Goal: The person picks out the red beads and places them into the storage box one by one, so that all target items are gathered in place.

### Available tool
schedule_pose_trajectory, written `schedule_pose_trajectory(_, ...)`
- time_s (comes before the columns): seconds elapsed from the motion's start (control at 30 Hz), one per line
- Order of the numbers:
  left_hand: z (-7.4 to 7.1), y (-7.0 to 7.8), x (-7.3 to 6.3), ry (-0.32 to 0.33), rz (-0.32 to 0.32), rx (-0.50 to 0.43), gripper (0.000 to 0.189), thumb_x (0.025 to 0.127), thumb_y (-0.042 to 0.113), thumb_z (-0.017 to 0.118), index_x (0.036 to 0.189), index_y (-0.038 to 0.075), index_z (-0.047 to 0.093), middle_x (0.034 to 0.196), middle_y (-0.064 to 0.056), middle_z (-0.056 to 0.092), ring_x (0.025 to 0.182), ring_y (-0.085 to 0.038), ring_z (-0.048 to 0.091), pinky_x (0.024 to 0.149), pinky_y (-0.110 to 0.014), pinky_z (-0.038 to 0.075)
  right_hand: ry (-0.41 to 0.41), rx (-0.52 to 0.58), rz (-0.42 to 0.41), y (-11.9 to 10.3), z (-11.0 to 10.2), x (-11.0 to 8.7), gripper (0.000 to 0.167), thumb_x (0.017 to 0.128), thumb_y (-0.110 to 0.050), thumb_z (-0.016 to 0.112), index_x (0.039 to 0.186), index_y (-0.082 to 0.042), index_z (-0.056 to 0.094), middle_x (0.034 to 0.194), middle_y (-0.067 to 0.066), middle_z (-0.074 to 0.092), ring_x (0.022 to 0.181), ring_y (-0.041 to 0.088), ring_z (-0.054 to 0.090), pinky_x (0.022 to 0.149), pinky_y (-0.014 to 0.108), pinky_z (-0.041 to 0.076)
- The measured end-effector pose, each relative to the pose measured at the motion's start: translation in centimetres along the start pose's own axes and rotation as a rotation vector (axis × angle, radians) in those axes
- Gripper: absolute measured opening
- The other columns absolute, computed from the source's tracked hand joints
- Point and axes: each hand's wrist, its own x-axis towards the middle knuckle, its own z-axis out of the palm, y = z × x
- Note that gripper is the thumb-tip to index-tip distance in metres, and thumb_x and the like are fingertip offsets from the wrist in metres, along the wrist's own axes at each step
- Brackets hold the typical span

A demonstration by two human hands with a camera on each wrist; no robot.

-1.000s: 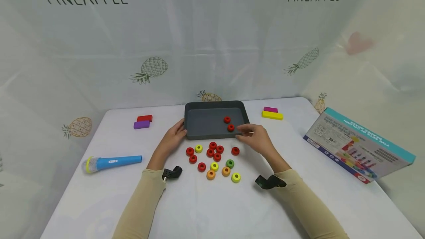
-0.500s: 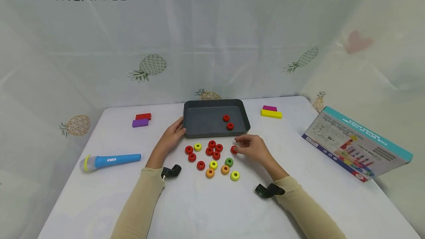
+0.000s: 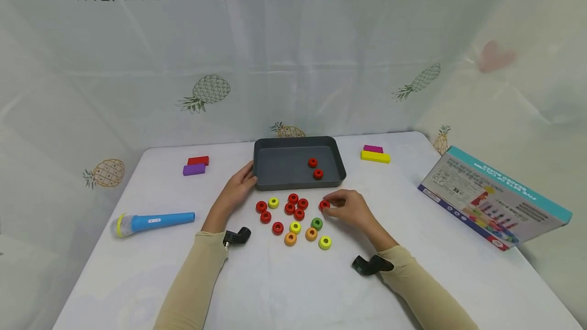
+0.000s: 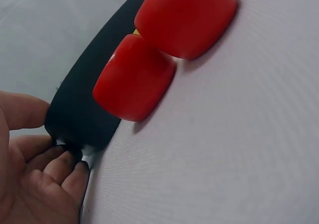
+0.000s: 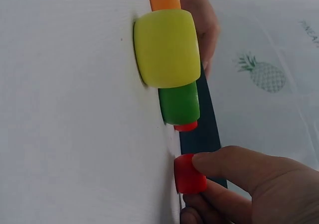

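A dark grey tray [image 3: 284,164] stands at the back middle of the table, with two red beads [image 3: 318,174] inside its right half. My left hand [image 3: 236,190] grips the tray's front left corner; in the left wrist view the thumb [image 4: 25,112] lies on the corner and the fingertips curl at its lower edge. In front of the tray's right corner my right hand [image 3: 350,210] pinches a red bead [image 5: 188,174] between thumb and fingers, low at the tabletop. Several red, yellow, orange and green beads [image 3: 295,227] lie loose between the hands.
A blue toy microphone [image 3: 160,220] lies at the left. Red and purple blocks [image 3: 194,169] sit at the back left, magenta and yellow blocks [image 3: 375,157] at the back right. A printed toy box [image 3: 495,197] leans at the right edge. A pineapple-print curtain [image 3: 293,65] hangs behind.
My right hand has come back from the tray's front right corner to the red bead in front and taken it between thumb and fingers. The left hand stays at the tray.
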Motion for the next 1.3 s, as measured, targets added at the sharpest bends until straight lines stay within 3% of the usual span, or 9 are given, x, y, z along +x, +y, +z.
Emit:
schedule_pose_trajectory(0.2, 0.1, -0.1, -0.1, 0.001, 0.003, 0.015, 0.064, 0.106, 0.025, 0.047, 0.163, 0.016, 0.021, 0.169, -0.009, 0.025, 0.153, -0.029, 0.032, 0.126, -0.047, 0.025, 0.007, -0.016, -0.019, 0.1, 0.1, -0.1, 0.026, 0.082, -0.015, 0.082, 0.108, -0.012, 0.080, 0.105, 0.004, 0.074, 0.093, 0.017, 0.065, 0.084, 0.030, 0.058)
schedule_pose_trajectory(0.73, 0.1, -0.3, -0.1, 0.000, 0.005, 0.042, 0.063, 0.106, 0.026, 0.045, 0.163, 0.017, 0.020, 0.169, -0.008, 0.024, 0.154, -0.028, 0.031, 0.126, -0.049, 0.024, 0.016, 0.011, -0.006, 0.1, 0.4, 0.0, 0.026, 0.083, -0.016, 0.082, 0.109, -0.012, 0.080, 0.107, 0.004, 0.074, 0.096, 0.017, 0.066, 0.088, 0.035, 0.059)
schedule_pose_trajectory(1.0, 0.2, -0.2, -0.1, -0.003, -0.005, 0.006, 0.063, 0.106, 0.025, 0.047, 0.163, 0.019, 0.021, 0.168, -0.007, 0.025, 0.153, -0.027, 0.031, 0.127, -0.047, 0.024, 0.014, 0.030, 0.001, -0.1, 0.2, -0.2, 0.028, 0.083, -0.017, 0.083, 0.110, -0.012, 0.079, 0.108, 0.004, 0.075, 0.099, 0.019, 0.068, 0.090, 0.035, 0.060)
schedule_pose_trajectory(1.3, 0.1, -0.2, 0.1, -0.004, -0.005, 0.003, 0.064, 0.106, 0.026, 0.047, 0.163, 0.019, 0.021, 0.169, -0.007, 0.025, 0.154, -0.027, 0.031, 0.127, -0.047, 0.023, 0.019, 0.061, -0.050, -2.1, -0.8, 0.2, 0.028, 0.085, -0.020, 0.081, 0.113, -0.015, 0.078, 0.112, 0.004, 0.075, 0.106, 0.024, 0.068, 0.092, 0.039, 0.061)
